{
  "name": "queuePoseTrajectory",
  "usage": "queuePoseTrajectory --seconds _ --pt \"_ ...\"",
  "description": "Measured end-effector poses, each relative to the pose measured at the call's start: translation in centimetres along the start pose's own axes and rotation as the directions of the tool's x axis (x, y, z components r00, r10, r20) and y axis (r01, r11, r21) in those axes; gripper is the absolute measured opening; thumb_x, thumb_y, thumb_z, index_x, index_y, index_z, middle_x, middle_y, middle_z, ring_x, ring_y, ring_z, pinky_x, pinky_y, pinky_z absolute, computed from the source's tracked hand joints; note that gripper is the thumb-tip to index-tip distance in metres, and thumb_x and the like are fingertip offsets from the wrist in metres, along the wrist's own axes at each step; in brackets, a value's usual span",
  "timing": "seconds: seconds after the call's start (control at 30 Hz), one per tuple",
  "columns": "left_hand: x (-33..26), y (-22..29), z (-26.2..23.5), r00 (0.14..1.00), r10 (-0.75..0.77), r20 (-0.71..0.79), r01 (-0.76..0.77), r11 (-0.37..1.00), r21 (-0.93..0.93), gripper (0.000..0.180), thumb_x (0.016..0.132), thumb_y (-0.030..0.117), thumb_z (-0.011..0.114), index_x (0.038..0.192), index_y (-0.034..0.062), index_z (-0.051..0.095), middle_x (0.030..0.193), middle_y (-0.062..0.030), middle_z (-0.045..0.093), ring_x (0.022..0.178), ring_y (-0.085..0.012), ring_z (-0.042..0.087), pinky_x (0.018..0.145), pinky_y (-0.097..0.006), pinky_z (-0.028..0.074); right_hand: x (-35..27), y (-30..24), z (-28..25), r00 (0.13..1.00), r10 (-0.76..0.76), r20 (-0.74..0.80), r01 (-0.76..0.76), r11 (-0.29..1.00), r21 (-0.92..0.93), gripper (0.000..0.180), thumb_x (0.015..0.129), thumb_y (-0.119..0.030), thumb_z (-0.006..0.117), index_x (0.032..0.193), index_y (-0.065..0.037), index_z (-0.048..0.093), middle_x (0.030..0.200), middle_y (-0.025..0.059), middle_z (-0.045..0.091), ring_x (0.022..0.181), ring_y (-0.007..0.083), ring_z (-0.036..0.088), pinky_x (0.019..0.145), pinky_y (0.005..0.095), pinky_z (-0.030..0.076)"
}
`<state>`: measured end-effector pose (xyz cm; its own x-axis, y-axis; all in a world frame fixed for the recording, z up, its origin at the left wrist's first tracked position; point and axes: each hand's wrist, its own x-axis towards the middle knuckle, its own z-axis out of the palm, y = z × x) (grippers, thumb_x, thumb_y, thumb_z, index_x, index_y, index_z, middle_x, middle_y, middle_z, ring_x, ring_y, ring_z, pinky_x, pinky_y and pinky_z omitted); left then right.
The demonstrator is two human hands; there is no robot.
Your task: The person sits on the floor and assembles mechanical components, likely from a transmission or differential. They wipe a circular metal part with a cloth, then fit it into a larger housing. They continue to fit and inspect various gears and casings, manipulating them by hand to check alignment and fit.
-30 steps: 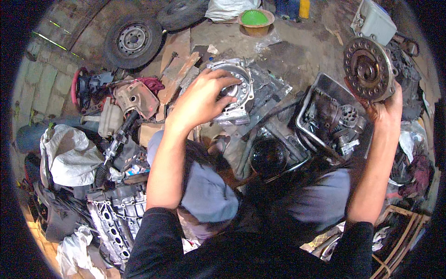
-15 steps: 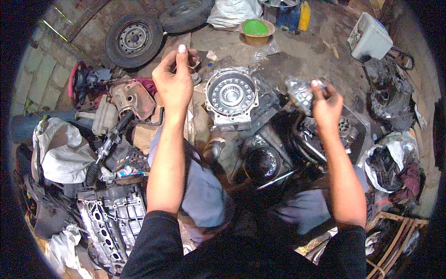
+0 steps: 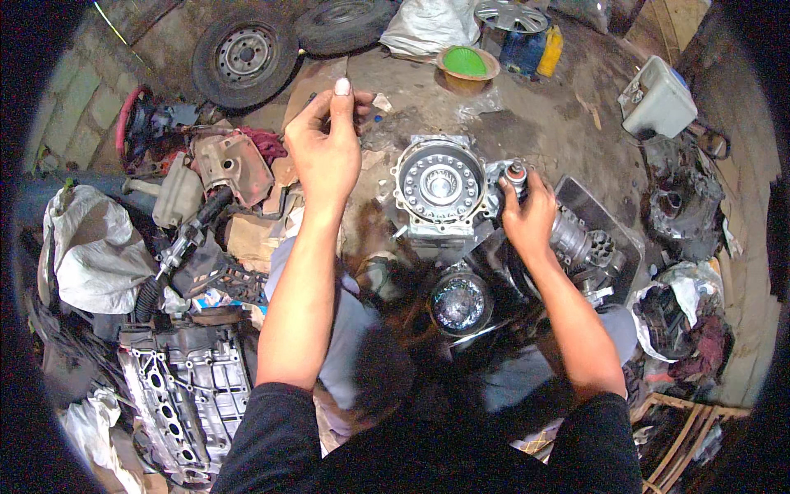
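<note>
My right hand (image 3: 531, 206) grips a silver metal shaft part (image 3: 514, 174) with a reddish-brown ring near its top end. It is beside the right rim of a round gearbox housing (image 3: 440, 191); I cannot tell whether they touch. Inside the housing, a ring of round studs surrounds a toothed centre. My left hand (image 3: 333, 140) is raised to the left of the housing, thumb up and fingers curled in. What those fingers hold, if anything, is hidden. A round pan (image 3: 461, 305) with a dark, glossy inside stands nearer my knees.
A dark tray (image 3: 629, 235) with metal gear parts (image 3: 576, 243) lies right of my right hand. An engine block (image 3: 189, 395) lies at lower left. Wheels (image 3: 245, 51), a brown bowl (image 3: 467, 81) and a white bin (image 3: 658, 103) stand farther back.
My right hand has moved left and slightly down with the metal part, bringing it beside the housing. My left hand stays raised with little change. The whole view has shifted slightly.
</note>
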<state>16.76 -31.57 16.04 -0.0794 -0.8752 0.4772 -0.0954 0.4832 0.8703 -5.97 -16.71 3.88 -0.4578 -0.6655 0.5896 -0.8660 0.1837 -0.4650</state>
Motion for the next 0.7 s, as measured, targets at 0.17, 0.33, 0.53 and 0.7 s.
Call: queuePoseTrajectory --seconds 0.17,0.33,0.53,0.7 --pt "0.2 -0.4 -0.6 1.000 0.010 0.030 -0.010 1.000 0.021 0.043 0.102 0.033 0.054 0.089 -0.0031 0.073 0.078 -0.0067 0.070 0.070 -0.0111 0.060 0.065 -0.027 0.046 0.0 0.4 -0.2 0.983 0.162 0.082 -0.163 0.987 0.012 0.050 0.083 -0.028 0.073 0.115 0.009 0.062 0.100 0.0286 0.067 0.097 0.0433 0.065 0.087 0.0477 0.050" --pt "0.0 -0.5 0.1 0.997 0.043 0.059 -0.041 0.999 -0.032 0.037 0.101 0.027 0.056 0.087 -0.0023 0.073 0.075 -0.0054 0.068 0.069 -0.0095 0.058 0.064 -0.026 0.045 2.5 1.1 -1.6 0.959 0.053 0.278 -0.079 0.993 0.086 0.053 0.083 -0.034 0.075 0.111 0.009 0.062 0.100 0.0295 0.067 0.099 0.0435 0.065 0.086 0.0464 0.051" --pt "-1.1 0.4 0.4 0.992 0.083 0.097 -0.087 0.995 0.040 0.032 0.100 0.022 0.057 0.088 -0.0025 0.073 0.076 -0.0069 0.068 0.073 -0.0117 0.061 0.069 -0.027 0.047 3.8 0.8 -2.9 0.916 0.038 0.399 -0.101 0.986 0.137 0.054 0.083 -0.039 0.074 0.110 0.006 0.063 0.104 0.0278 0.067 0.101 0.0406 0.066 0.088 0.0448 0.050" --pt "-2.5 0.4 -0.1 0.984 0.093 0.150 -0.113 0.985 0.131 0.031 0.100 0.019 0.053 0.089 -0.0029 0.071 0.085 -0.0130 0.068 0.084 -0.0200 0.064 0.079 -0.033 0.048 4.4 -0.1 -5.3 0.972 0.069 0.223 -0.115 0.973 0.201 0.049 0.089 -0.036 0.069 0.119 0.001 0.062 0.120 0.0246 0.064 0.116 0.0366 0.061 0.100 0.0420 0.044"
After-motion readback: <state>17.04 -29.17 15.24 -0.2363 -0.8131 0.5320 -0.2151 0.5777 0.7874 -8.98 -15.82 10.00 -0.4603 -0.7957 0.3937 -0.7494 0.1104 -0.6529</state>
